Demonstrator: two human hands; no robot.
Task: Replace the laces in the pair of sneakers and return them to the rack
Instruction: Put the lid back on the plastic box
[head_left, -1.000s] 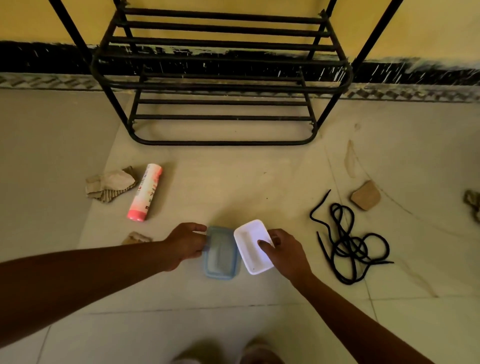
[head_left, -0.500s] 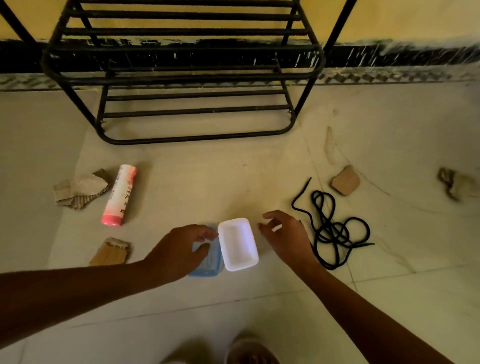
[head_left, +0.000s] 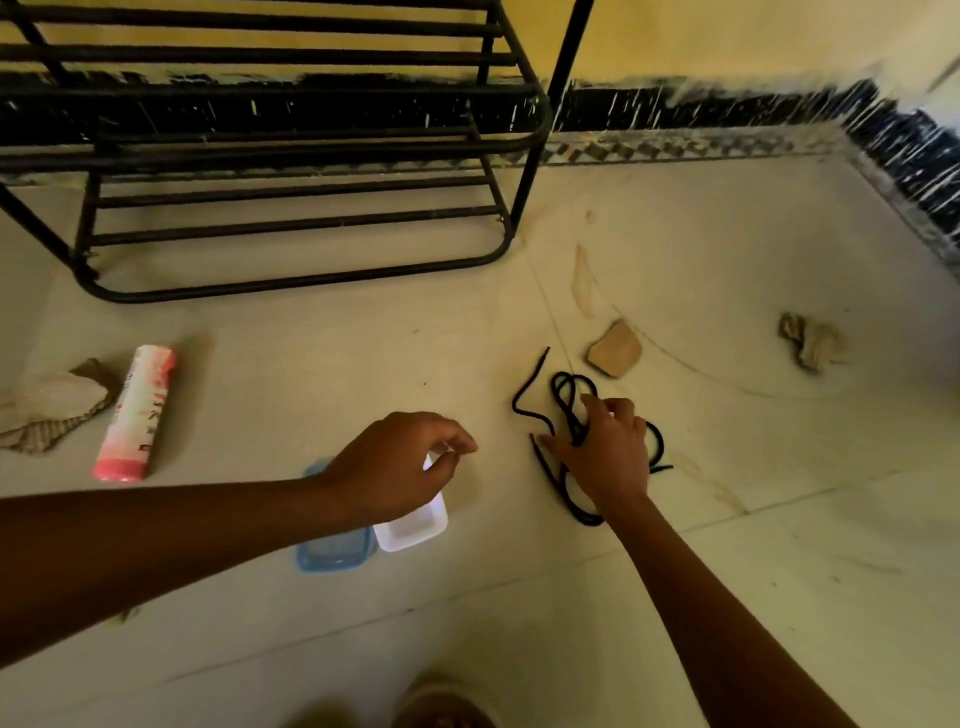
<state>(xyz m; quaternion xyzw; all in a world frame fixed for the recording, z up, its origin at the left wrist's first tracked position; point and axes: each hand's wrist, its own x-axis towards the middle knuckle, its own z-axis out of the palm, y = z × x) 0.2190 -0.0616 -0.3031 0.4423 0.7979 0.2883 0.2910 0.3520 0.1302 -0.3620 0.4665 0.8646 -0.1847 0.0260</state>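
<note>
A tangle of black laces (head_left: 530, 384) lies on the pale floor, right of centre. My right hand (head_left: 605, 452) rests on the tangle with its fingers spread, and a strand runs between them. My left hand (head_left: 400, 467) hovers over a small white container (head_left: 415, 530), fingers loosely curled and holding nothing. A blue lid (head_left: 332, 556) lies against the container's left side. The black metal shoe rack (head_left: 291, 283) stands against the wall at the back left, and its visible shelves are bare. No sneakers are in view.
A pink and white spray can (head_left: 137, 410) lies at the left beside crumpled paper (head_left: 47, 410). A tan cardboard scrap (head_left: 615, 353) sits just beyond the laces, and a crumpled wad (head_left: 810, 343) lies farther right. My foot (head_left: 447, 701) shows at the bottom edge.
My right hand let go of the white container and moved right onto the laces. My left hand slid from the blue lid to above the container. The view turned right.
</note>
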